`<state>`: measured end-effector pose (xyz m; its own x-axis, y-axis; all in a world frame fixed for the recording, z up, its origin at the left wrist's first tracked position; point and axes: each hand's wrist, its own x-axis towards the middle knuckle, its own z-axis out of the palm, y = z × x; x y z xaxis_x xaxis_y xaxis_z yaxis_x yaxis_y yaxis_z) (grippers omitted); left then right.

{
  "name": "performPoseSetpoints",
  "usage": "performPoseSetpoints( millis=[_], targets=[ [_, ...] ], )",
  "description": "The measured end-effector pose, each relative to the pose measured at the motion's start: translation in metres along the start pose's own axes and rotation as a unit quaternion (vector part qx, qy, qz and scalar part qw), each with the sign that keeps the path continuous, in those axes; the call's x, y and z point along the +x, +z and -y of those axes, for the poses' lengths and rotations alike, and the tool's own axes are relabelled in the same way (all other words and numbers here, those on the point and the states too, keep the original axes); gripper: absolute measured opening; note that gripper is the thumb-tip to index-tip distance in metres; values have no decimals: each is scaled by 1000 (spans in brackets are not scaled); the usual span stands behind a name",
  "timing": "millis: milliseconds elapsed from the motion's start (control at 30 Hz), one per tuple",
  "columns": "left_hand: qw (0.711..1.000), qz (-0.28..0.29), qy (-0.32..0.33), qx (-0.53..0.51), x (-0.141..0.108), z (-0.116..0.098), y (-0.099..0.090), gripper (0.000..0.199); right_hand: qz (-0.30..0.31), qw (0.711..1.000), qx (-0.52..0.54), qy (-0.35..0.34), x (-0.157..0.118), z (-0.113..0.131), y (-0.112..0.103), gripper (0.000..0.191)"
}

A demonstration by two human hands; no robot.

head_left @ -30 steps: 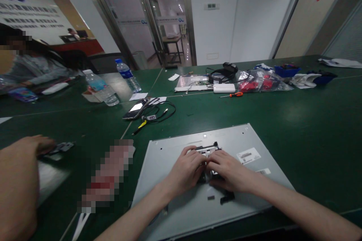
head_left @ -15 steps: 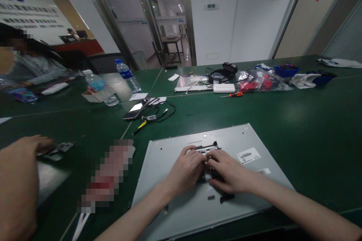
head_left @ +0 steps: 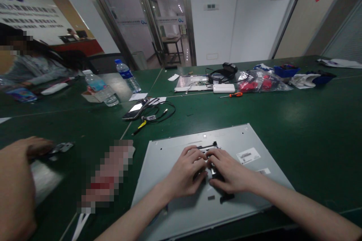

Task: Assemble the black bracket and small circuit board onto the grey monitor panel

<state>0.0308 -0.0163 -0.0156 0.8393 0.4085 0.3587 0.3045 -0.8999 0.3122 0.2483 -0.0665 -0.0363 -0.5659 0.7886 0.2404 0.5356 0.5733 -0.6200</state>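
Two hands point(head_left: 186, 169) point(head_left: 228, 170) at one fitting point(head_left: 215, 174) (contact unclear).

The panel point(head_left: 240, 139) lies on the table point(head_left: 305, 139). Behind it lies a screwdriver point(head_left: 236, 94), with a phone point(head_left: 135, 110) farther left.

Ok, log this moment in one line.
left hand: at black part; right hand: at black part; panel: beneath; screwdriver: beyond panel

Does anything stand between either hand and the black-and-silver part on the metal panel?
Nothing visible does. The left hand and right hand are both at the black-and-silver part on the metal panel and partly hide it. The co-worker's hand is off to the left.
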Motion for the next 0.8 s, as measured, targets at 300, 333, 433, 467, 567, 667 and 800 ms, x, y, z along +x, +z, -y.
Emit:
performPoseSetpoints(
  millis=[300, 333, 433, 467, 567, 667, 800],
  targets=[
    [998, 52, -1, -19, 1, -4, -5, 23, 0, 1000, 0, -2, -1, 1, -2, 39],
    [998, 54, -4, -21, 1, -4, -5, 23, 0, 1000, 0, -2, 0, 1, -4, 38],
    [998, 57, -7, -30, 1, -4, -5, 29, 3, 1000, 6, -3, 0, 2, -7, 40],
    [998, 60, -8, -33, 1, -4, -5, 33, 4, 1000, 10, -5, 0, 2, -8, 43],
    [997, 68, -13, -35, 1, -5, -5, 44, -2, 1000, 14, -5, 0, 2, -8, 49],
    [997, 70, -18, -31, 0, -5, -5, 42, -26, 1000, 7, 8, 0, 2, -6, 46],
    [997, 75, -18, -22, 1, -5, -5, 41, -29, 1000, -4, 5, 0, 3, -3, 44]
  ],
)
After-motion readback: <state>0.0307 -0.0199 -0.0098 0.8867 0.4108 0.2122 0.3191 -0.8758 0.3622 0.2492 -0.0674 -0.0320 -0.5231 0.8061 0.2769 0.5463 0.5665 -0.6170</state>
